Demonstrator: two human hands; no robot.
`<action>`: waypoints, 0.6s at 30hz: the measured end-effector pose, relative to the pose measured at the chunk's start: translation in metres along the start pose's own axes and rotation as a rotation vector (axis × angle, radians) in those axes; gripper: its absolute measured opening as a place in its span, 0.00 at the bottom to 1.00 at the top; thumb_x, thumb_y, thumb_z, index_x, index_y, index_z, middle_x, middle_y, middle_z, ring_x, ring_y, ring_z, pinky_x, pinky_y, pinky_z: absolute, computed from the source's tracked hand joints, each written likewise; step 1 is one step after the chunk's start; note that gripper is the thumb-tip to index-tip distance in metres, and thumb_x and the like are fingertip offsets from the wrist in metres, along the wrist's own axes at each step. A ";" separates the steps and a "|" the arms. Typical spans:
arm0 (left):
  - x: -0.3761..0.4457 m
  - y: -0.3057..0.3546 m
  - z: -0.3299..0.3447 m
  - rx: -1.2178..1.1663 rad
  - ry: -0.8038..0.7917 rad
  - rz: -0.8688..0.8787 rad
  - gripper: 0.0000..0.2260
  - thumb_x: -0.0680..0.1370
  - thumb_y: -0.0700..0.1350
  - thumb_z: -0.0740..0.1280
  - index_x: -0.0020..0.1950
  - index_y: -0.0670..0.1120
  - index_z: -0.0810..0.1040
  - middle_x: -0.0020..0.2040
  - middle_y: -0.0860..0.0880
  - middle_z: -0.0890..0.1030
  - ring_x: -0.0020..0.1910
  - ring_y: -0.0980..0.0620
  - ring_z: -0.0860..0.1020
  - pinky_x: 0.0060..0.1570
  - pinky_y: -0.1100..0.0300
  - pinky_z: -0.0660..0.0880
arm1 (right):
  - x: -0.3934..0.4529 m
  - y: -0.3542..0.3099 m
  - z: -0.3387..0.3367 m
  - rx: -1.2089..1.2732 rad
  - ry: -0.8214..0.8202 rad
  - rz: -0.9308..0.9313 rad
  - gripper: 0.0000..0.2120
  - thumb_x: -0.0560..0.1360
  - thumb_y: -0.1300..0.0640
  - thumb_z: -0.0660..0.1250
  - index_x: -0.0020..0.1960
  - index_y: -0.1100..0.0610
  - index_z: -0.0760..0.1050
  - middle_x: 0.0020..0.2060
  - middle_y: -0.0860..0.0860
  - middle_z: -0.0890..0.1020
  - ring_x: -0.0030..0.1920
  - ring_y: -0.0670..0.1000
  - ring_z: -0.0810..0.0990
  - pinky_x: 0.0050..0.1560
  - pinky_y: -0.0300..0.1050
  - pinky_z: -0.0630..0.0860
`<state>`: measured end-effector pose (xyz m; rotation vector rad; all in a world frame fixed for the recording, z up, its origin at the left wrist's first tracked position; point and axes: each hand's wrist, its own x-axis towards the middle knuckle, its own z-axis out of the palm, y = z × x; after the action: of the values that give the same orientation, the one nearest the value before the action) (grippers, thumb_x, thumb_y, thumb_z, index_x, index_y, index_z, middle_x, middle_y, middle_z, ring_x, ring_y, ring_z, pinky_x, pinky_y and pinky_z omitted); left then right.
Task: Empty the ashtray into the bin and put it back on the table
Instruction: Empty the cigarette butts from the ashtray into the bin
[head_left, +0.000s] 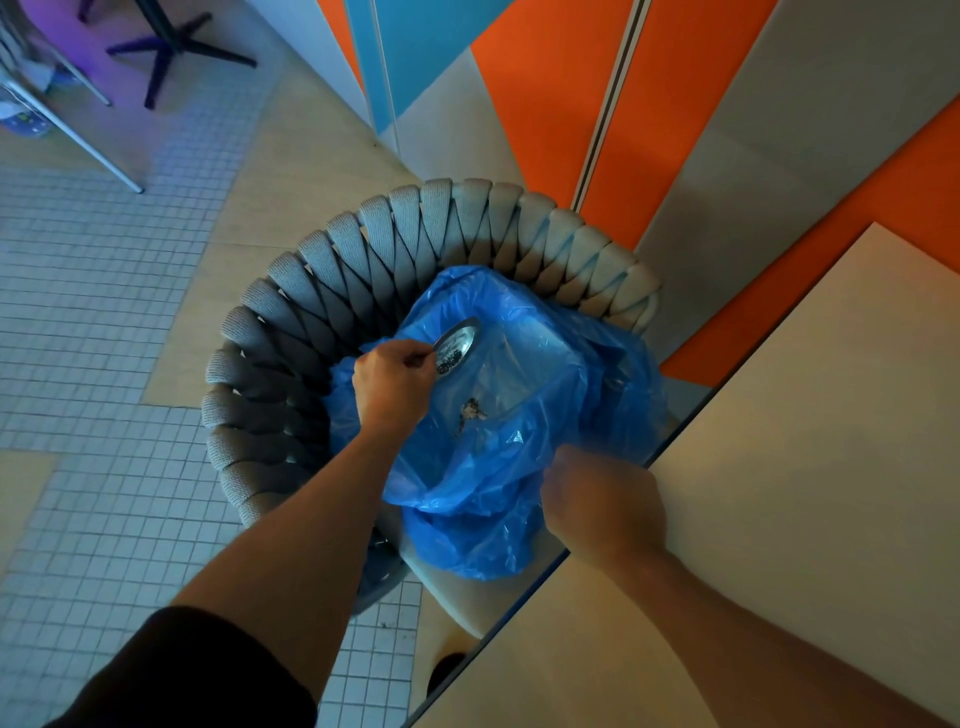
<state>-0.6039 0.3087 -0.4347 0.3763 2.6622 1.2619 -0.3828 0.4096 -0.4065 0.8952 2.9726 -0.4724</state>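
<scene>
A small metal ashtray (457, 344) with dark ash in it is tilted over the open mouth of a blue plastic bin bag (498, 441). My left hand (395, 387) grips the ashtray by its near rim. Some grey ash (471, 413) lies inside the bag. My right hand (605, 501) is blurred and pinches the bag's near edge, holding it open. The bag sits on the seat of a grey woven chair (363, 244). The light wooden table (805, 493) lies to the right, under my right forearm.
Behind the chair stands a wall of orange, blue and grey panels (545, 104). Small white floor tiles (93, 322) cover the left side. A dark table base (171, 52) and a metal leg (78, 130) stand at the far upper left.
</scene>
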 end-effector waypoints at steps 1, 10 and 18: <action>0.000 0.000 0.000 0.008 -0.001 0.013 0.04 0.73 0.44 0.72 0.44 0.48 0.87 0.39 0.50 0.86 0.39 0.51 0.82 0.44 0.51 0.81 | 0.000 0.000 0.000 0.001 0.002 0.001 0.10 0.75 0.48 0.64 0.40 0.52 0.76 0.29 0.48 0.81 0.29 0.50 0.78 0.31 0.45 0.77; -0.007 -0.001 0.004 0.089 -0.037 0.112 0.04 0.73 0.43 0.73 0.45 0.46 0.87 0.40 0.49 0.87 0.39 0.52 0.82 0.43 0.62 0.75 | 0.000 0.001 0.001 -0.005 0.011 0.002 0.10 0.75 0.47 0.64 0.40 0.52 0.76 0.28 0.48 0.81 0.28 0.50 0.77 0.30 0.44 0.76; -0.008 0.000 0.005 0.108 0.009 0.146 0.04 0.73 0.43 0.72 0.45 0.46 0.87 0.40 0.50 0.87 0.36 0.57 0.78 0.41 0.64 0.71 | 0.001 0.000 0.001 -0.007 -0.004 0.007 0.10 0.76 0.45 0.63 0.43 0.51 0.76 0.31 0.47 0.82 0.30 0.49 0.79 0.33 0.45 0.79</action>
<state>-0.5953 0.3101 -0.4380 0.5910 2.7622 1.1624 -0.3834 0.4096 -0.4075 0.9027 2.9641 -0.4634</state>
